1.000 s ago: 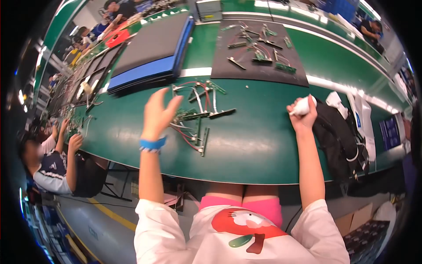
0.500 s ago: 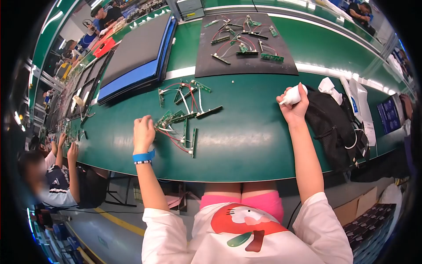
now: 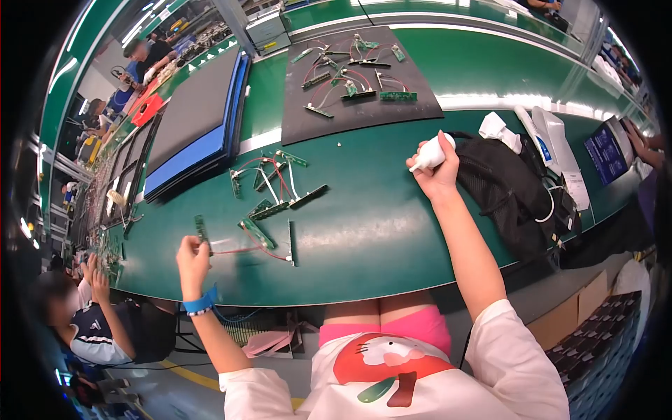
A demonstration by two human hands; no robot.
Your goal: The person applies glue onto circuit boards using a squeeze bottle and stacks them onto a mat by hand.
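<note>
My left hand (image 3: 192, 264) is closed on one end of a small green circuit board (image 3: 200, 227) near the front left of the table. Red wires run from that board to other strips, among them an upright thin board (image 3: 291, 241) lying to its right. Behind these lies a loose cluster of wired circuit boards (image 3: 276, 175) with red and white leads. At the right, my right hand (image 3: 439, 180) is wrapped round a white squeeze bottle (image 3: 435, 150); its narrow nozzle points left, held above the table.
A dark foam sheet (image 3: 413, 66) at the back bears several wired boards. Stacked black and blue sheets (image 3: 192, 115) stand back left. A black bag (image 3: 500, 185), crumpled tissue (image 3: 500, 131) and plastic packages (image 3: 549, 140) are at the right. Another person's hand (image 3: 96, 276) works at far left.
My left hand has moved left and nearer the table's front edge, drawing a circuit board out of the cluster. My right hand still holds the bottle. The view has shifted slightly.
</note>
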